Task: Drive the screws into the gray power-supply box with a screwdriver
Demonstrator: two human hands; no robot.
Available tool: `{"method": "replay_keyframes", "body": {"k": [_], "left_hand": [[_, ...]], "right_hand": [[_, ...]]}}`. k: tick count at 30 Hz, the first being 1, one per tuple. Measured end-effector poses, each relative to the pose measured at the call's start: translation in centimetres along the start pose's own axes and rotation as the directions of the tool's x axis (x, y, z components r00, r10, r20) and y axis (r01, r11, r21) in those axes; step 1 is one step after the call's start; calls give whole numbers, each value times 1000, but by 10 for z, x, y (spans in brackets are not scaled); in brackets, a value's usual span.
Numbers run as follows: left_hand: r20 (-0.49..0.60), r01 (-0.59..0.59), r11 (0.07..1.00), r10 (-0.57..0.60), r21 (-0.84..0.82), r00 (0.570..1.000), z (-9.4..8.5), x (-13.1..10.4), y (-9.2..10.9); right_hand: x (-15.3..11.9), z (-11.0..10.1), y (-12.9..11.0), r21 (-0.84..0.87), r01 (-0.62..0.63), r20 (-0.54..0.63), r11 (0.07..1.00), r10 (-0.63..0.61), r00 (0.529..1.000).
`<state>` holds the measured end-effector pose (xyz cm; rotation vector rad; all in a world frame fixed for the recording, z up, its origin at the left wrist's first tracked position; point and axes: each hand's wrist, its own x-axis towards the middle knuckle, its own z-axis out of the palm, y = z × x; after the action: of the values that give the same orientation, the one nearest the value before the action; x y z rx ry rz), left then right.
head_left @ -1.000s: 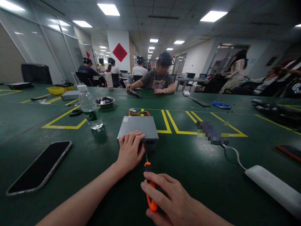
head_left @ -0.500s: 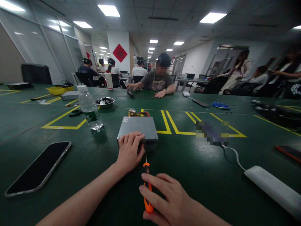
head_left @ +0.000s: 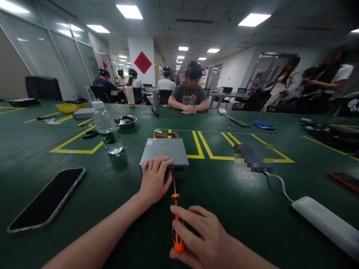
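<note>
A grey metal computer power supply [head_left: 165, 149] lies on the green table, its cable bundle [head_left: 166, 134] at the far side. My left hand [head_left: 155, 177] grips its near edge, fingers over the top and thumb down by the front face. In my right hand [head_left: 200, 233] is a screwdriver [head_left: 177, 229] with an orange and black handle, held between fingers and thumb. Its thin shaft points away from me to the front face, beside my left thumb. Where exactly the tip meets the power supply is too small to tell.
Left of the power supply stand a water bottle [head_left: 108, 130] and a metal bowl [head_left: 125, 121] of small parts. A phone [head_left: 47, 200] lies near left. A white power strip [head_left: 322, 220] lies at right. A person [head_left: 190, 93] sits across the table.
The screwdriver handle and the fingers of my right hand have shifted slightly; my left hand stays put. Across the table, the person has let go of a dark object and brought both hands together.
</note>
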<state>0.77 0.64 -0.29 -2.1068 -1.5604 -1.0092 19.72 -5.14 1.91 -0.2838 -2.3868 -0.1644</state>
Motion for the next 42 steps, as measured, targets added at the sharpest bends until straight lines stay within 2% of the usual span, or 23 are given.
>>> {"method": "replay_keyframes", "body": {"k": [2,5,12,17,20,24,26,29,32,37,40,42], "left_hand": [[-1,3,1000,-3,0,1000,0,0,0],[-11,0,1000,0,2,1000,0,0,0],[-24,-4,1000,4,22,1000,2,0,-1],[-33,-1,1000,1,15,999,1,1,-1],[-30,2,1000,-2,11,1000,2,0,-1],[-24,0,1000,0,12,1000,2,0,0],[-23,-3,1000,3,13,1000,1,1,0],[-18,-2,1000,3,12,1000,1,1,0],[-7,-1,1000,1,5,1000,0,1,0],[-12,1,1000,0,9,1000,0,0,0],[-13,3,1000,-3,10,1000,0,0,1],[-12,4,1000,-4,10,1000,0,1,1]], "right_hand": [[-2,1,1,2,-7,-47,1000,7,999],[-3,1,1,13,-63,-59,998,63,996],[-2,3,-1,-6,-7,36,1000,8,999],[-4,0,-2,86,-85,112,993,75,991],[-4,1,-3,79,-98,158,992,85,984],[-6,6,-2,74,-64,76,995,58,995],[-7,6,-1,90,-89,45,992,85,995],[-5,1,-1,110,-137,111,984,125,986],[-2,-3,-1,87,-82,183,993,65,981],[-4,1,0,68,-34,118,997,26,993],[-5,2,1,74,-71,80,995,65,995],[-3,0,0,85,-104,100,991,95,990]]}}
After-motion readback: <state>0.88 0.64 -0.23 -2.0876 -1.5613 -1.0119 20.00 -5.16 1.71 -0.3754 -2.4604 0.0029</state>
